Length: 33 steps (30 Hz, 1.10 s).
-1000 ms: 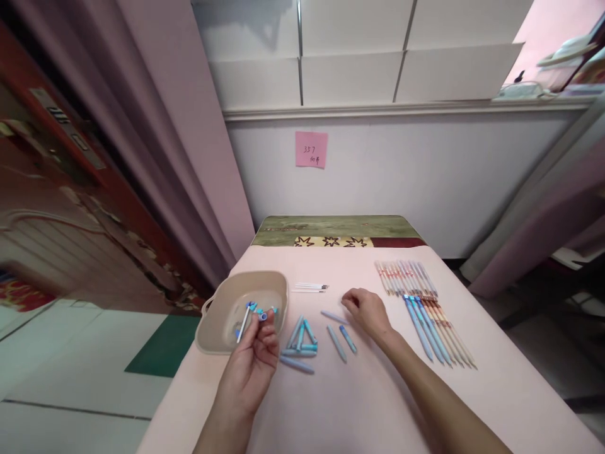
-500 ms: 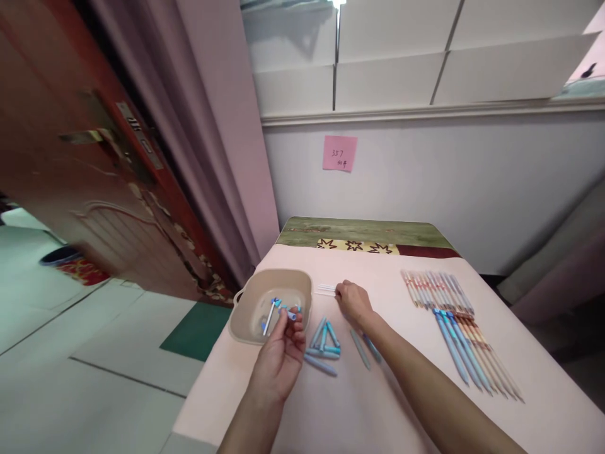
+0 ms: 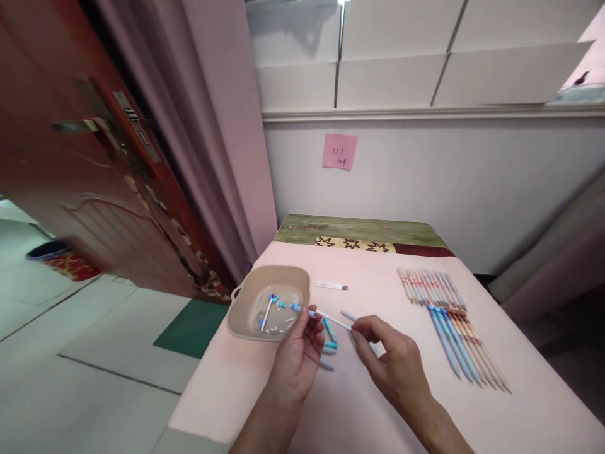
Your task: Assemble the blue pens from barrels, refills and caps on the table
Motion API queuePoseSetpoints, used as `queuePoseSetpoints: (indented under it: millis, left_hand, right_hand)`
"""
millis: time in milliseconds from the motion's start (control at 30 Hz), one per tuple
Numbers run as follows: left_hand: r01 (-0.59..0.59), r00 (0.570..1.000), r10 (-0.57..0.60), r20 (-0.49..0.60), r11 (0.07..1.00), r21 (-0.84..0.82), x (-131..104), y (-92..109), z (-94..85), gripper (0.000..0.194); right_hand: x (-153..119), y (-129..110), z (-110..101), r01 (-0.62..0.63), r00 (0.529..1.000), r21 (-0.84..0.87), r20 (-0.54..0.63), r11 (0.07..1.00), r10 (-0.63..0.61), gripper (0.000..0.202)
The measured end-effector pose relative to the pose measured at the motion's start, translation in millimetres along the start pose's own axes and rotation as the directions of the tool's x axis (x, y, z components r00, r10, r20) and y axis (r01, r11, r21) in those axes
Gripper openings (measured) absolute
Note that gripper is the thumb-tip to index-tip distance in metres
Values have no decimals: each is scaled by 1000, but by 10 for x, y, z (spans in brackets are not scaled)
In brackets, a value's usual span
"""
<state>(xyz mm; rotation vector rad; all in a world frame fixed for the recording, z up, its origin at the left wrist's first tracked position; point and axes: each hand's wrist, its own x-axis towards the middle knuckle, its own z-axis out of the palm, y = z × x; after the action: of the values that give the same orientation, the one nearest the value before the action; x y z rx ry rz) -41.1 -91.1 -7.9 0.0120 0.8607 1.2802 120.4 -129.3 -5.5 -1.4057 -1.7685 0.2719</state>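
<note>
My left hand pinches a short blue pen barrel beside the basin's right rim. In the fingertips of my right hand is a thin white pen refill, its far end close to the barrel; whether it enters the barrel I cannot tell. More white refills lie together on the table beyond my hands. Blue and teal pen parts rest beneath and between the hands, partly hidden. The beige basin holds a white refill, small blue pieces and little white bits.
Rows of pens, pale ones behind and blue and brown ones in front, lie at the right of the pink-covered table. A pink note is on the wall. A red door stands at the left.
My right hand has come back from the refills toward me, bringing one refill to the left hand. The left hand has shifted slightly right with the barrel.
</note>
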Motion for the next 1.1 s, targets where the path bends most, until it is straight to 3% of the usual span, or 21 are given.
queuePoseSetpoints:
  millis: [133,400,567,767,867,933,1000,1100]
  left_hand:
    - [21,1000,-22,16,999,42,-22,-84,54,10]
    - [-1,1000,1,3,993,115,-162,-151,100,11]
    - [-20,999,16,33,993,112,-186,-184,163,8]
    - [-125,992,125,29,992,9,-142,-109,173,15]
    - [-143,989,143,-28,990,-14,-107,32,169,22]
    - [-158,986,157,-49,987,-17,-66,146,158,24]
    - [-170,984,169,-52,985,-25,-14,238,141,24]
    - [-153,987,150,-61,988,-32,66,283,112,24]
  right_hand:
    - [-111,-8,-29,46,997,-67,-57,997,-50,12]
    - [-65,-41,-109,85,992,-108,-85,990,-94,13]
    - [52,-100,-105,149,985,-172,-56,974,-161,17]
    - [201,-187,56,124,992,-114,44,986,-120,20]
    - [297,-59,-31,41,995,135,84,990,-53,20]
    - [318,141,-153,-82,997,261,36,962,75,31]
    - [254,380,-248,-214,969,188,-81,959,233,29]
    - [7,652,-226,-347,937,-100,-9,932,348,23]
